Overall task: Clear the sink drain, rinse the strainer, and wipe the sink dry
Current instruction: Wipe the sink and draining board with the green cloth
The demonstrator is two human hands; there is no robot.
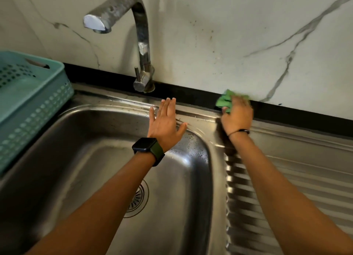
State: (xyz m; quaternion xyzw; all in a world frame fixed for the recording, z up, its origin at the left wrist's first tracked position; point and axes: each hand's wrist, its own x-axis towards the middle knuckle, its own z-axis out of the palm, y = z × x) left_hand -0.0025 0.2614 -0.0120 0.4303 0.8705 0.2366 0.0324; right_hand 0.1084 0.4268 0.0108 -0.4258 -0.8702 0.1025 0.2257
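Observation:
A stainless steel sink fills the lower middle of the view. Its round strainer sits in the drain, partly hidden by my left forearm. My left hand lies flat with fingers spread on the sink's back rim, holding nothing. My right hand grips a green cloth and presses it against the back edge of the sink, by the black strip under the wall. Water drops cling to the basin's right wall.
A curved metal faucet stands behind the basin. A teal plastic basket sits at the left edge. The ribbed drainboard stretches to the right. A white marble-look wall rises behind.

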